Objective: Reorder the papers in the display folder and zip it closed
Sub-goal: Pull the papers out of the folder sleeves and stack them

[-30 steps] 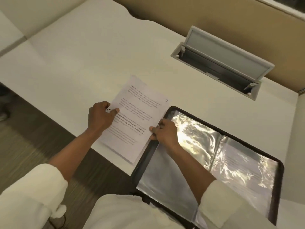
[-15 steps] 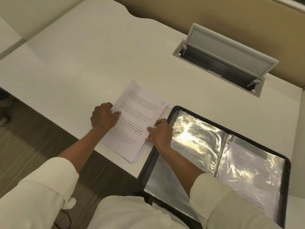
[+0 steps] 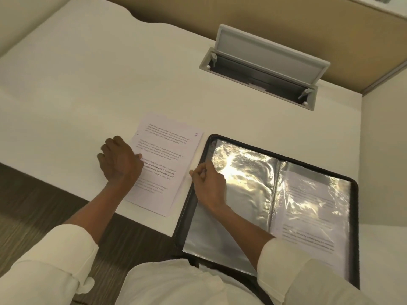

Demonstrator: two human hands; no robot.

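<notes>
A small stack of printed papers (image 3: 168, 159) lies flat on the white table (image 3: 88, 89), the top sheet marked 7 in its corner. My left hand (image 3: 119, 160) rests palm down on the stack's left edge, fingers relaxed. My right hand (image 3: 209, 182) has curled fingers and pinches the stack's right edge, just over the left rim of the display folder (image 3: 353, 194). The black zip folder lies open to the right of the papers. Its left clear sleeve (image 3: 242, 172) looks empty and shiny; the right sleeve (image 3: 312, 208) holds a printed sheet.
A grey cable hatch (image 3: 271, 56) stands open in the table behind the folder. A tan divider panel (image 3: 286, 20) runs along the back. The table's front edge passes under the papers and folder, with dark floor (image 3: 33, 205) below at left.
The papers went from held above the table to lying flat beside the folder. My left hand let go of its grip and now rests on the left edge.
</notes>
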